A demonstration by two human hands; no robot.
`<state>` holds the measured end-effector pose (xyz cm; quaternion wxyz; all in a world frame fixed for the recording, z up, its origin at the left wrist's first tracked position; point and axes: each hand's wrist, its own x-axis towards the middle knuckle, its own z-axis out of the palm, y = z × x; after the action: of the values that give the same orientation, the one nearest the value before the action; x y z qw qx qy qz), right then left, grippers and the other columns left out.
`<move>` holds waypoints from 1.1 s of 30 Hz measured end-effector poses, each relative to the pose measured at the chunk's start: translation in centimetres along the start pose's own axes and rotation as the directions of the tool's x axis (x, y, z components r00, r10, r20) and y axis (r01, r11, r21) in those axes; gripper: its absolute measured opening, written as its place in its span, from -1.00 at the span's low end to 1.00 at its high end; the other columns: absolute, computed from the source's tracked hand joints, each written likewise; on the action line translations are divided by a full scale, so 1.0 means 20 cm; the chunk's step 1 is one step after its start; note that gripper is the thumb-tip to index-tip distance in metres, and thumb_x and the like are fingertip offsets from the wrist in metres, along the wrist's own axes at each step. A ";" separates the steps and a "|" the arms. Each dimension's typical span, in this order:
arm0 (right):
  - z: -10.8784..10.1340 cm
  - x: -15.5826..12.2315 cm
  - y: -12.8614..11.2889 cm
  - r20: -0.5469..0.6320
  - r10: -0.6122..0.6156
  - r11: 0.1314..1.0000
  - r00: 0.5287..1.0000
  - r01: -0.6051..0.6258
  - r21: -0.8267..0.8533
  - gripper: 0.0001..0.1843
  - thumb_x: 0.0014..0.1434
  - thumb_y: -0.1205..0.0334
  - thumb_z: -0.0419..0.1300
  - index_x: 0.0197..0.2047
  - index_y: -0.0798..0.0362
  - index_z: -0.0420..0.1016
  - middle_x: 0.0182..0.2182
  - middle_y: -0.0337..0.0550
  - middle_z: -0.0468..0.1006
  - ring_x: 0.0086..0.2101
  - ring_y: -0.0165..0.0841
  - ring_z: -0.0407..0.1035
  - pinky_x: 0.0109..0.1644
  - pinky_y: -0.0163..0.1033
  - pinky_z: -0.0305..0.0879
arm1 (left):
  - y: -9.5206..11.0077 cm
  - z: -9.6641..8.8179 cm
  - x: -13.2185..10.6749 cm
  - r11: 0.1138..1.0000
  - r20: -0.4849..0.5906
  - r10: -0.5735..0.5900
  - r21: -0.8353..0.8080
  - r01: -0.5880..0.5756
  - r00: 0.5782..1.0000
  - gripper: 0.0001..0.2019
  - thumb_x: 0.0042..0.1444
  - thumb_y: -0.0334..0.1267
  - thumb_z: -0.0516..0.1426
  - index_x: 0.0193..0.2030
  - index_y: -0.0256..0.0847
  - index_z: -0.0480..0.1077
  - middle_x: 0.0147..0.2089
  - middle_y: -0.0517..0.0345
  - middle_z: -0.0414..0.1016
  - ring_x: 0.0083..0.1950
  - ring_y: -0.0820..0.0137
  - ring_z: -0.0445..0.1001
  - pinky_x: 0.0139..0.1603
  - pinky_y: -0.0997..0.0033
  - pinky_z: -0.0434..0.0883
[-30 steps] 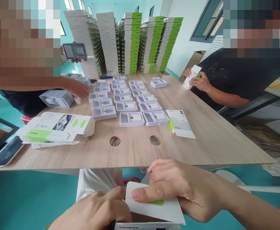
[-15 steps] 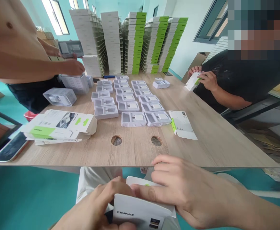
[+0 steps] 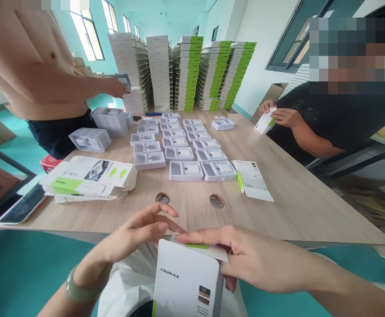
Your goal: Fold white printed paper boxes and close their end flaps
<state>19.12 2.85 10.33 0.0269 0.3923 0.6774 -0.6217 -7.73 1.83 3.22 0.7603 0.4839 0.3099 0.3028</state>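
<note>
A white carton (image 3: 184, 286) with CEUKAZ lettering and green accents stands upright over my lap, below the table's front edge. My right hand (image 3: 254, 255) grips its upper right corner, index finger stretched along the top flap and thumb side against the carton. The flap is partly folded over the opening. Just left of the carton's top, my left hand (image 3: 136, 240) is raised with its fingers apart, holding nothing. A green bangle (image 3: 80, 286) circles my left wrist. What lies inside the carton is hidden.
Rows of white plastic trays (image 3: 185, 171) cover the table's middle. Flattened cartons (image 3: 86, 180) and a phone (image 3: 23, 207) lie at left, one flat carton (image 3: 253, 180) at right. Tall carton stacks (image 3: 159, 75) stand behind. One person works at left; another holds a carton (image 3: 265, 122) at right.
My left hand has come off the carton and opened. The carton is more upright, its top flap folded down under my right hand. The person at left has moved a grey tray toward the stacks.
</note>
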 end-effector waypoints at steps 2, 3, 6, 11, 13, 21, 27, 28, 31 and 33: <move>-0.01 0.02 -0.03 0.026 0.010 1.000 1.000 -0.009 -0.014 -0.20 0.19 0.49 0.15 0.41 -0.35 0.40 -0.12 -0.27 0.71 -0.42 -0.50 0.47 -0.30 -0.43 0.42 | 0.07 -0.01 0.09 0.993 0.119 -0.074 0.099 0.063 0.990 -0.62 0.22 -0.03 0.34 0.01 -0.17 0.37 -0.28 0.20 0.61 -0.38 0.53 0.46 -0.39 0.58 0.31; -0.01 0.03 -0.04 0.037 0.012 1.000 0.999 -0.012 -0.013 -0.23 0.20 0.46 0.16 0.41 -0.32 0.41 -0.15 -0.26 0.71 -0.41 -0.48 0.48 -0.28 -0.41 0.45 | 0.09 -0.01 0.12 0.983 0.172 -0.121 0.161 0.094 0.978 -0.57 0.14 -0.03 0.40 -0.03 -0.18 0.37 -0.37 0.28 0.56 -0.44 0.57 0.37 -0.46 0.61 0.24; -0.01 0.03 -0.08 0.037 -0.002 1.000 0.999 0.003 -0.031 -0.29 0.21 0.41 0.23 0.37 -0.32 0.46 -0.12 -0.27 0.70 -0.35 -0.45 0.52 -0.26 -0.40 0.44 | 0.16 0.00 0.16 0.942 0.246 -0.245 0.287 0.171 0.938 -0.42 -0.09 -0.10 0.52 -0.01 -0.17 0.38 -0.48 0.42 0.46 -0.52 0.59 0.27 -0.55 0.65 0.19; 0.01 -0.01 -0.09 -0.057 0.001 0.999 0.998 -0.004 -0.054 -0.37 0.31 0.43 0.17 0.37 -0.25 0.39 -0.13 -0.24 0.69 -0.23 -0.40 0.57 -0.20 -0.37 0.39 | 0.19 0.01 0.13 0.888 0.219 -0.237 0.445 0.119 0.946 -0.43 0.01 -0.24 0.46 0.17 -0.19 0.46 -0.33 0.21 0.64 -0.41 0.49 0.46 -0.43 0.56 0.35; 0.03 -0.02 -0.06 -0.129 0.004 0.999 0.992 -0.009 -0.037 -0.46 0.38 0.42 0.11 0.33 -0.24 0.36 -0.18 -0.27 0.66 -0.22 -0.38 0.56 -0.17 -0.32 0.39 | 0.19 0.02 0.12 0.868 0.172 -0.195 0.489 0.088 0.965 -0.54 0.14 -0.24 0.36 0.18 -0.22 0.48 -0.28 0.12 0.69 -0.38 0.46 0.50 -0.40 0.53 0.35; 0.16 -0.02 0.08 -0.290 -0.239 0.969 0.927 0.247 -0.007 -0.72 0.48 -0.02 0.02 -0.14 -0.04 0.41 -0.11 -0.19 0.41 -0.19 -0.34 0.38 -0.06 -0.18 0.38 | 0.17 0.06 0.09 0.834 0.035 -0.142 0.542 0.101 0.989 -0.73 0.14 -0.13 0.31 -0.11 -0.28 0.59 -0.14 -0.07 0.72 -0.20 0.27 0.60 -0.24 0.39 0.46; 0.22 0.03 0.15 -0.395 -0.356 0.932 0.847 0.354 -0.079 -0.79 0.44 0.11 0.13 -0.25 -0.03 0.40 -0.04 -0.16 0.41 -0.21 -0.39 0.42 -0.11 -0.24 0.44 | 0.21 0.08 0.10 0.679 0.041 -0.212 0.725 0.117 0.976 -0.88 0.10 -0.27 0.28 -0.22 -0.23 0.57 -0.36 0.24 0.53 -0.37 0.47 0.33 -0.44 0.51 0.19; 0.22 0.04 0.17 -0.402 -0.399 0.915 0.824 0.383 -0.123 -0.79 0.45 0.12 0.15 -0.25 -0.04 0.41 -0.02 -0.14 0.41 -0.18 -0.37 0.43 -0.13 -0.25 0.45 | 0.22 0.09 0.10 0.666 0.053 -0.225 0.737 0.114 0.973 -0.90 0.13 -0.27 0.25 -0.24 -0.23 0.57 -0.39 0.27 0.48 -0.38 0.50 0.28 -0.45 0.51 0.14; 0.23 0.05 0.20 -0.399 -0.535 0.845 0.745 0.461 -0.271 -0.82 0.47 0.15 0.17 -0.22 -0.04 0.47 -0.03 -0.12 0.40 -0.15 -0.35 0.47 -0.14 -0.26 0.48 | 0.23 0.11 0.09 0.695 0.071 -0.229 0.710 0.112 0.971 -0.86 0.18 -0.22 0.22 -0.34 -0.22 0.50 -0.44 0.33 0.35 -0.41 0.52 0.19 -0.47 0.49 0.09; 0.23 0.04 0.21 -0.406 -0.596 0.799 0.693 0.458 -0.391 -0.80 0.48 0.17 0.16 -0.23 -0.02 0.48 -0.06 -0.12 0.36 -0.24 -0.40 0.45 -0.16 -0.26 0.48 | 0.23 0.13 0.08 0.679 0.009 -0.210 0.720 0.139 0.978 -0.76 0.20 -0.15 0.21 -0.43 -0.20 0.40 -0.49 0.36 0.26 -0.44 0.53 0.15 -0.50 0.49 0.06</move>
<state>18.85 -1.06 5.43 -0.2832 0.3222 0.8187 -0.3817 -5.49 3.24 8.16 0.5505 0.7227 0.4132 0.0622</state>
